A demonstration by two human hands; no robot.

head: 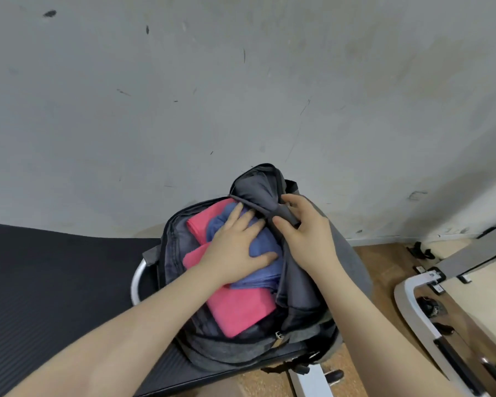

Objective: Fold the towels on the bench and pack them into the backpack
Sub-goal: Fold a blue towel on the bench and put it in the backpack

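Packing is the step in hand, judged from the one head view. The grey backpack point(312, 333) lies open on the dark padded counter point(55, 282), its main compartment facing up, with its far end near the wall point(241, 81). Inside it a blue towel point(265, 247) lies folded on top of a pink towel point(238, 308); more pink cloth shows at the far left of the compartment, and I cannot tell whether that is the same towel or another.

The left hand point(238, 247) rests flat on the blue towel, its fingers point(235, 214) straight and spread apart, pressing the cloth down into the bag. The right hand point(307, 233) grips a bunched fold of the backpack's flap point(258, 190), thumb and fingers curled round the fabric and holding it up and clear of the opening.

No loose towel shows on the counter in this view, so folding looks finished and the task seems close to its end. The next move probably calls for tucking the towel edges under the rim, drawing the left hand out, then bringing the flap over and running the zip closed. The pink towel's near corner sits close to the zip line at the bottom and could catch there, so it wants pushing in first.

To the right, a white metal frame point(413, 299) stands on the wooden floor point(375, 265).
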